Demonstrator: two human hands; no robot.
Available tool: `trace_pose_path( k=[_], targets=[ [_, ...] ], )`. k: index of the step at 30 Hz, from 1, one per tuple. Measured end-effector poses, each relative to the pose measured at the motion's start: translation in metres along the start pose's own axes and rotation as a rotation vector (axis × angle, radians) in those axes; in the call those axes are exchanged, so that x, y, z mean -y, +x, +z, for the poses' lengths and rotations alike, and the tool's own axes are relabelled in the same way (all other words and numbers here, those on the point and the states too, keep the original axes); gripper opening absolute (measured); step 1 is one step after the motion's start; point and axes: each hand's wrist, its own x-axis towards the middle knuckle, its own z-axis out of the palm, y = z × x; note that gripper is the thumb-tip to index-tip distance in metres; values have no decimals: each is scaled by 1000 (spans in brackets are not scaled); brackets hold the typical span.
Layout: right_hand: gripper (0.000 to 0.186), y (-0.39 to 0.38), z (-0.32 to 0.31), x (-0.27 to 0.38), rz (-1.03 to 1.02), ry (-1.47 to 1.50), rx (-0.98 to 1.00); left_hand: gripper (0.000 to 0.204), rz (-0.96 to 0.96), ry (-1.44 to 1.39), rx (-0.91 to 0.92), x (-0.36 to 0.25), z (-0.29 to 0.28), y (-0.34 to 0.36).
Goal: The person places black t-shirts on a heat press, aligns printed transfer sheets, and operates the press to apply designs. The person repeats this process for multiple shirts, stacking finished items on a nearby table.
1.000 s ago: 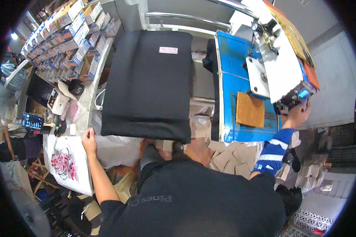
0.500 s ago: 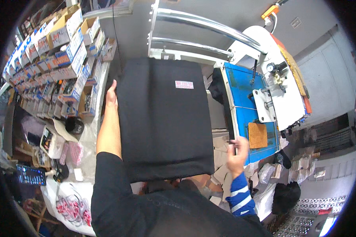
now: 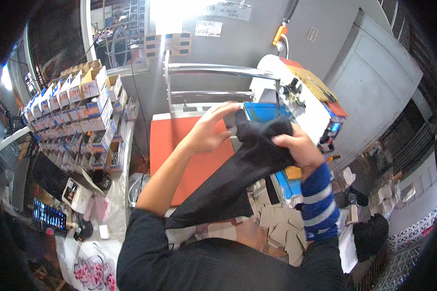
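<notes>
We find right fingers [image 3: 285,141] gripping black fabric [image 3: 228,179] over the red platen's [image 3: 182,150] near-right corner; left fingers [image 3: 223,109] seem spread, risking slippage.

Overexposed lamp [image 3: 171,14] above the red platen [image 3: 204,166], flare streaking toward it, chrome bars [image 3: 213,71] glinting behind it, black cloth [image 3: 262,150] at its right soft, edges fisheye-bent, corners black.

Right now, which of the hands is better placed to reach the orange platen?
Probably the left hand: it appears in front of the orange platen, thumb and fingers apart. The right hand is farther off, gripping the bunched black cloth.
</notes>
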Motion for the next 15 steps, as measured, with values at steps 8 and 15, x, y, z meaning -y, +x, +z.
trace_pose_path(
  k=[8,15],
  targets=[
    [35,-250,-33,123,-367,-683,599,38,-40,-522,837,-78,240,-36],
    [30,-357,-96,30,164,-776,-270,33,-671,-809,827,-97,149,-170]
  ],
)
